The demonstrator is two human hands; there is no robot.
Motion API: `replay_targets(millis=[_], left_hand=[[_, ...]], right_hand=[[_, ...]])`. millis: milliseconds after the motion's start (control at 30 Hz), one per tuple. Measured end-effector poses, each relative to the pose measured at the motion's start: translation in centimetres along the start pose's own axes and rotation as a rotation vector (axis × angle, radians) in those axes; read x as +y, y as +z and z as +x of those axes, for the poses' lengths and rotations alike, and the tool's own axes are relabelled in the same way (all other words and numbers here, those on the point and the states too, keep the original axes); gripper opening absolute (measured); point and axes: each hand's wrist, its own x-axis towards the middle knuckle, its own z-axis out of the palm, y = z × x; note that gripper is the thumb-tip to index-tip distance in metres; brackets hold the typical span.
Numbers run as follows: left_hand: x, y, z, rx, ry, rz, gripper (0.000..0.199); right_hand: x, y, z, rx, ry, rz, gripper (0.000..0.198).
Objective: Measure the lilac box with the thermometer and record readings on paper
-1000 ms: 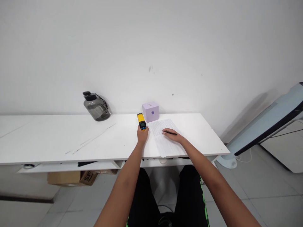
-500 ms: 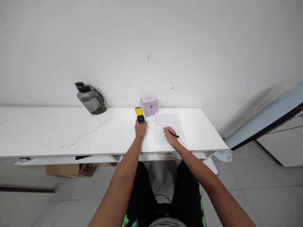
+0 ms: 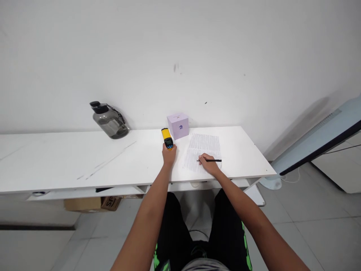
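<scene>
Since half a second ago, the paper (image 3: 204, 142) has turned on the table (image 3: 248, 154), its far end now angled to the right, and the pen (image 3: 216, 160) has swung from a slant to nearly level in the right hand (image 3: 208, 162).

The white table runs along a pale wall (image 3: 180, 45). A cardboard carton (image 3: 83, 204) sits below its left part. On top, well to the left, a grey see-through bottle (image 3: 111, 124) with a black lid stands near the wall. The paper, its lines too small to read, lies partly under the right hand. A lilac box (image 3: 178, 127) stands beyond the left hand (image 3: 169, 154), whose fingers are wrapped around a yellow-and-black meter (image 3: 167, 138), just beside that box. The right hand's fingers pinch the pen over the paper; whether its tip touches, I cannot tell.
</scene>
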Motion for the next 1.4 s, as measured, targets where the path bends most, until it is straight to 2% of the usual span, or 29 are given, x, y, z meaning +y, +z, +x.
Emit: replay_targets(millis=[100, 200, 1100, 1400], left_hand=[[-0.03, -0.01, 0.01, 0.009, -0.007, 0.0, 0.025], [-0.14, 0.06, 0.08, 0.008, -0.013, 0.001, 0.024], [0.0, 0.04, -0.07, 0.001, -0.013, -0.013, 0.028], [-0.07, 0.1, -0.01, 0.006, -0.005, -0.007, 0.031]], right_hand=[[-0.29, -0.03, -0.08, 0.088, -0.011, -0.128, 0.042], [-0.33, -0.14, 0.02, 0.133, 0.001, -0.154, 0.043], [0.13, -0.05, 0.36, 0.137, 0.027, -0.112, 0.038], [-0.07, -0.07, 0.36, 0.181, 0.018, -0.141, 0.039]])
